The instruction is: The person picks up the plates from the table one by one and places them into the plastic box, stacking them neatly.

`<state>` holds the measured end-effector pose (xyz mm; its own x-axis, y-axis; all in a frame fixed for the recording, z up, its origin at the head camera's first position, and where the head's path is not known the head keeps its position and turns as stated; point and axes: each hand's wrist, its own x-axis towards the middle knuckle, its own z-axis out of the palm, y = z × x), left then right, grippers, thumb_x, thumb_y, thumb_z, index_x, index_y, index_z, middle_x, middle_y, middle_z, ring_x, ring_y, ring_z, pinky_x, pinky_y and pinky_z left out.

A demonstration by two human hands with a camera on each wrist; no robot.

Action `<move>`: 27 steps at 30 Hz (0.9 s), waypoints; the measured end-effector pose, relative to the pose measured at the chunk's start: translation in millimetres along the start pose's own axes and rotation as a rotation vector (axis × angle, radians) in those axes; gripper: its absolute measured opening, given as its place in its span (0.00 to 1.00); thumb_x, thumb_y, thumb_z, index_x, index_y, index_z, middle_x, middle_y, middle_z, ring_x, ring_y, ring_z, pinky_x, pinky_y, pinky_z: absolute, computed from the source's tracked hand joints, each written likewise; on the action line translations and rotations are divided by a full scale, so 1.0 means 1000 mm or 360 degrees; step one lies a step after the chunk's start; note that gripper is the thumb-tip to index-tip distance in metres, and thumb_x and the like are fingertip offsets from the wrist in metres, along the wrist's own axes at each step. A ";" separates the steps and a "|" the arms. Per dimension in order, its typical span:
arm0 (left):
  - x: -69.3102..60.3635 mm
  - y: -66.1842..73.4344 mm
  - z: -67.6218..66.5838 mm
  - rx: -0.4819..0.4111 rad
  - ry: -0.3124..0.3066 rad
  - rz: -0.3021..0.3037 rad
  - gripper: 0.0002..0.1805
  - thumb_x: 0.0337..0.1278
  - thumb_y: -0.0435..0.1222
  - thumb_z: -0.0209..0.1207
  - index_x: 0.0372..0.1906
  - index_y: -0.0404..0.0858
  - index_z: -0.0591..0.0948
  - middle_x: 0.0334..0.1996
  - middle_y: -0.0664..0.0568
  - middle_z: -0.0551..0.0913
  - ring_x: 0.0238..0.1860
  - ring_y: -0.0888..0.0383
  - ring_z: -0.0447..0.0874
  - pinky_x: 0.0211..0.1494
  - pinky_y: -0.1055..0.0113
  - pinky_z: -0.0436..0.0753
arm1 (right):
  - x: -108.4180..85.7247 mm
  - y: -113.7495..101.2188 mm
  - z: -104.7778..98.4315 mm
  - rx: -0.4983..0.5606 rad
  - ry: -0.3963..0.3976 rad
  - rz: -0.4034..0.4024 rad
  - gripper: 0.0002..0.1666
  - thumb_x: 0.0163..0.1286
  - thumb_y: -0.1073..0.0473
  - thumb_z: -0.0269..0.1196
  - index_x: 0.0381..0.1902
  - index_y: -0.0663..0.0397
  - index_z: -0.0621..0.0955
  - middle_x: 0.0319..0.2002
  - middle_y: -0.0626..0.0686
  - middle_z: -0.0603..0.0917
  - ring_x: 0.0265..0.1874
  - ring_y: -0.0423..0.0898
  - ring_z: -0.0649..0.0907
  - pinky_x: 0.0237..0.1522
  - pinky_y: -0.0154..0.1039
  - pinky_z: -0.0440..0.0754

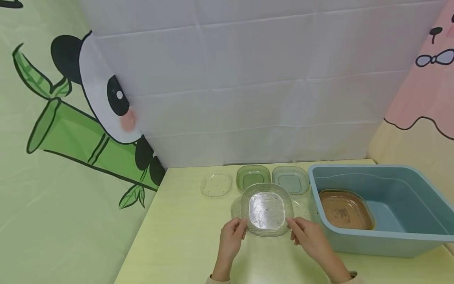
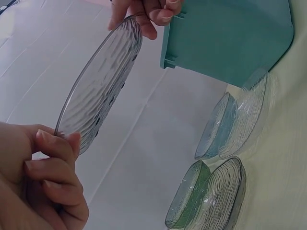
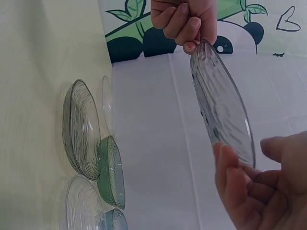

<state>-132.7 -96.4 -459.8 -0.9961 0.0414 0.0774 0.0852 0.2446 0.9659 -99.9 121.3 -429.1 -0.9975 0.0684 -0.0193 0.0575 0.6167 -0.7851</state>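
Observation:
Both hands hold a clear, rounded-square plate (image 1: 267, 211) with a rippled rim, raised above the table. My left hand (image 1: 231, 241) pinches its left edge between thumb and curled fingers. At the opposite edge, my right hand (image 1: 309, 239) has its fingers under the rim; in the right wrist view the thumb (image 3: 274, 148) stands slightly off the plate's upper side. Partly hidden behind the held plate are a greyish clear plate (image 2: 218, 199) and another clear plate (image 2: 247, 117) on the table. Beyond them lie a green plate (image 1: 253, 177) and a pale blue plate (image 1: 291, 180).
A blue-green tub (image 1: 383, 236) stands on the right of the table, with an amber-brown plate (image 1: 345, 209) leaning inside its left end. A small clear plate (image 1: 216, 185) lies at the back left. Printed and white cloth walls (image 1: 248, 98) enclose the table (image 1: 177, 236).

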 end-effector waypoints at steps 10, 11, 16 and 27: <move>0.000 -0.002 -0.002 0.0007 -0.0027 0.0024 0.20 0.60 0.39 0.55 0.17 0.31 0.71 0.09 0.57 0.64 0.11 0.70 0.55 0.16 0.77 0.56 | 0.003 0.003 0.006 0.0102 0.0107 -0.0085 0.23 0.72 0.52 0.49 0.16 0.50 0.73 0.14 0.49 0.76 0.12 0.38 0.73 0.17 0.30 0.66; 0.001 -0.003 -0.002 0.0010 -0.0038 0.0020 0.20 0.61 0.38 0.55 0.17 0.31 0.71 0.09 0.57 0.65 0.10 0.70 0.55 0.16 0.77 0.56 | 0.003 0.003 0.006 0.0105 0.0118 -0.0090 0.23 0.72 0.53 0.49 0.16 0.50 0.73 0.13 0.48 0.76 0.12 0.38 0.73 0.17 0.30 0.67; 0.000 0.007 -0.006 0.0028 -0.0125 0.0025 0.17 0.62 0.36 0.53 0.20 0.29 0.75 0.10 0.56 0.66 0.10 0.71 0.55 0.17 0.78 0.57 | 0.004 0.002 0.006 0.0126 0.0180 -0.0136 0.22 0.72 0.55 0.49 0.16 0.52 0.73 0.12 0.45 0.74 0.11 0.34 0.71 0.17 0.30 0.68; -0.005 0.039 -0.019 0.0065 -0.0227 0.0036 0.16 0.63 0.35 0.51 0.25 0.27 0.78 0.12 0.55 0.67 0.10 0.71 0.56 0.17 0.78 0.57 | 0.010 -0.003 0.000 0.0091 0.0325 -0.0203 0.18 0.71 0.59 0.50 0.20 0.54 0.76 0.14 0.45 0.77 0.11 0.32 0.72 0.17 0.30 0.70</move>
<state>-124.4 -105.3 -418.1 -0.9811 0.1838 0.0605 0.1115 0.2812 0.9531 -109.6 120.5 -427.0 -0.9671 0.1534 0.2028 -0.0764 0.5855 -0.8071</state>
